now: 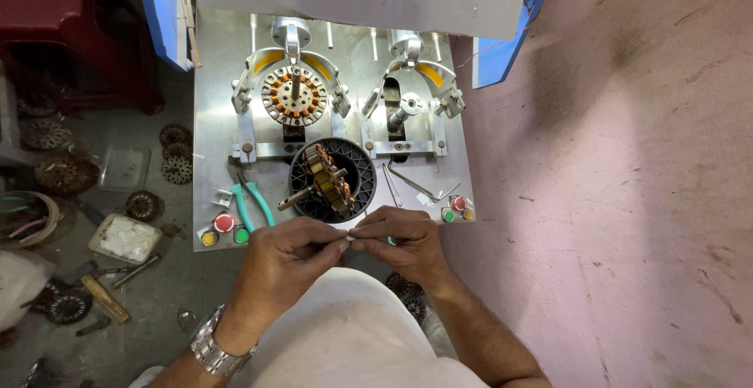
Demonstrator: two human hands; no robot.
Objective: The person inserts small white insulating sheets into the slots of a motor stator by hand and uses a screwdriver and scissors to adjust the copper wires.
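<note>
Both hands meet right at the front edge of the metal bench (212,121), thumbs and forefingers pinched together on a tiny whitish bit (348,236). It's too small to tell what it actually is, maybe a sliver of tape or sleeve. The left hand (286,258) has a chunky steel-link watch (210,349) on the wrist; the right hand (404,243) comes in from the other side, fingers curled, and the fingertips of both touch at that bit.

Just beyond the knuckles sits a black ribbed plastic ring (302,180), round like a little basket, with a wound stator (329,178) tipped on edge inside it: copper coils, tan insulation, a steel shaft poking out to the left.

Further back on the brushed aluminium plate, a second stator (294,95) lies flat in the left winding jig, its orange and copper slots fanning out like a wheel. The right jig (408,102) holds only a bare shiny spindle.

Green-handled pliers (252,204) lie just left of the black ring. Round push buttons, red, yellow and green (223,229), sit at the front left corner, with a smaller set at the front right.

Off to the left, the grimy floor (157,278) has dark rusty stators scattered about, a clear plastic tub (124,168), a whitish tray (124,237) and a wooden-handled tool (103,298). Pink floor on the right.
</note>
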